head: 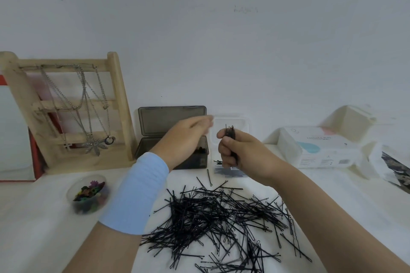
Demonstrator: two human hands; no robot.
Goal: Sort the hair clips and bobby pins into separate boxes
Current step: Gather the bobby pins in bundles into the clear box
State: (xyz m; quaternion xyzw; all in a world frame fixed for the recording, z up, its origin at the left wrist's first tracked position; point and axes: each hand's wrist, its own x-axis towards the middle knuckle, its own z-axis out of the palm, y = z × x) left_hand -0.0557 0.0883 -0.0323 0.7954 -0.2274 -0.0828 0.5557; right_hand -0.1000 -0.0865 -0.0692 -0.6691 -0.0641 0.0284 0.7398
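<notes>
My right hand (241,150) gripped a bundle of bobby pins (230,132) upright before the clear box (230,122) at the table's (33,228) far edge. My blurred left hand (184,137) reached straight-fingered and empty over the dark box (173,122). The pins looked light, springy and slick, so I judged a mid-length pinch safest.

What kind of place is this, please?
Probably a dressing table at home: a wooden stand hung with necklaces, a pile of bobby pins, and coloured hair clips in a tub.
</notes>
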